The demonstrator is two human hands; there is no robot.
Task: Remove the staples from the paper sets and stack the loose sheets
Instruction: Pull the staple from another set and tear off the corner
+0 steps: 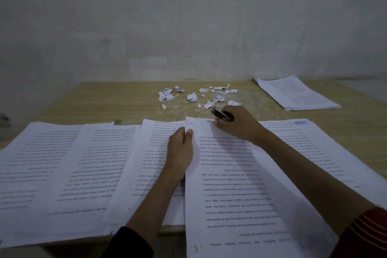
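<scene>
While the left hand (181, 148) pinches the left edge of the central paper set (230, 184) just below its far corner, thumb on top and fingers curled beneath, the right hand (236, 125) lies across the far edge of the same set, its fingers closed round a small metal tool (221, 114) whose tip points away toward the wall

Head view. Step in hand, as judged: the stapled corner of this set is being worked, and the sheets are either just freed or about to be. Faint marks (190, 123) show at the far left corner, between the two hands, but they are too small to tell whether a staple sits there. The next move probably calls for the right hand to keep the set pressed flat while the left hand peels the top sheet away along its edge, slowly enough that the corner does not tear. The loose sheet would then go to the stack of loose sheets (293, 94), which lies at the far right of the worktop (104, 100), well apart from both hands.

The set itself reaches from the hands to the near edge of the worktop and overhangs it. Torn scraps (199, 96) are scattered just beyond the right hand. Further printed sheets (62, 163) fan out to the left, one passing beneath the left forearm, and another page (324, 142) lies under the right forearm
</scene>
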